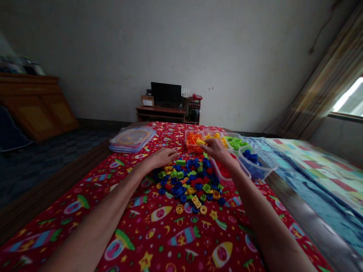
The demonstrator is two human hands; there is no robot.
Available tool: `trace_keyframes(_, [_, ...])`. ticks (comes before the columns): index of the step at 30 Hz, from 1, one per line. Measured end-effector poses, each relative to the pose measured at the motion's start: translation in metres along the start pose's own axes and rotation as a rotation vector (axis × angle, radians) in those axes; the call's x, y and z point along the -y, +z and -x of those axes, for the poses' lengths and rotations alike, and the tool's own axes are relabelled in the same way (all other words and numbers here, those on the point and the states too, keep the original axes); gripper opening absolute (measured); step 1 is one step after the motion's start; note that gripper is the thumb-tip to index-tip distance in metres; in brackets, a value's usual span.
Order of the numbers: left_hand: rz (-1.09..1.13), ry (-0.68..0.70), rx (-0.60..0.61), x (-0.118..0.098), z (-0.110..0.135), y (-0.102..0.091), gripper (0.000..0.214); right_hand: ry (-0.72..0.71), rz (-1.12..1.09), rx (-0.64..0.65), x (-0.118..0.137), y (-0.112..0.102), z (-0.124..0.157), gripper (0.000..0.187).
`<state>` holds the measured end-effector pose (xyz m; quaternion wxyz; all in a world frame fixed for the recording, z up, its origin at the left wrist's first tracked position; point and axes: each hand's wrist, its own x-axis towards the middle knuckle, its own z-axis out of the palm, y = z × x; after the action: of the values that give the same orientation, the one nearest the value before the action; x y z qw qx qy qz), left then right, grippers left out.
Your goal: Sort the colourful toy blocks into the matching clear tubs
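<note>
A mixed pile of toy building bricks (pixel 181 185) in blue, green, yellow, red and orange lies on the red patterned cloth (pixel 159 241). My left hand (pixel 163 157) hovers at the pile's back left edge, fingers stretched out and seemingly holding nothing. Between the fingertips of my right hand (pixel 217 149) is a yellow building brick (pixel 200 142), held near the boxes of orange bricks (pixel 193 136) and yellow bricks (pixel 212 136). Under my right wrist, partly hidden, stands a box of red bricks (pixel 224 172). Green bricks (pixel 236 142) and blue bricks (pixel 251 156) fill two further clear containers.
Stacked clear plastic lids (pixel 132 139) rest at the table's back left. A bed (pixel 320 162) adjoins the table's right side. Beyond the far edge, a monitor (pixel 166 93) stands on a low desk (pixel 161 109). A wooden cabinet (pixel 36 109) is at the left.
</note>
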<state>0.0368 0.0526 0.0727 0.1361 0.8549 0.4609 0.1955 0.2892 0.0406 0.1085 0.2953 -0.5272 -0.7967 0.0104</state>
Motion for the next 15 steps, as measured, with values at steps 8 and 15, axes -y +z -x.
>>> trace_keyframes(8, [-0.139,0.006,0.133,0.016,0.001,-0.011,0.033,0.233,0.12,-0.028,-0.067,-0.037,0.003,0.025])
trace_keyframes(15, [-0.199,-0.035,0.276,0.017,0.003,-0.006,0.031,0.353,0.159,-0.008,-0.074,-0.021,-0.013,0.022])
